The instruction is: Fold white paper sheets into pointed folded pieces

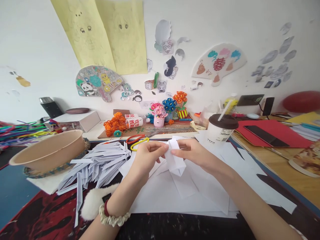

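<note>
Between both hands is a small folded piece of white paper [175, 163], held up above the sheets on the desk. My left hand [150, 151] pinches its upper left edge with thumb and forefinger. On the other side, my right hand [191, 150] grips the upper right edge, thumb in front and fingers partly hidden behind. The paper's lower end hangs free and shows a pointed fold. Under the hands lie several flat white sheets [160, 196]. To the left is a heap of narrow folded paper strips [105, 163].
A tan bowl [47, 150] stands at the left, near a fluffy white thing [92, 203] by my left wrist. Scissors with red and yellow handles [138, 142] lie behind the strips. A lidded cup with a straw [220, 130] stands right of my hands; a red folder [272, 133] lies beyond.
</note>
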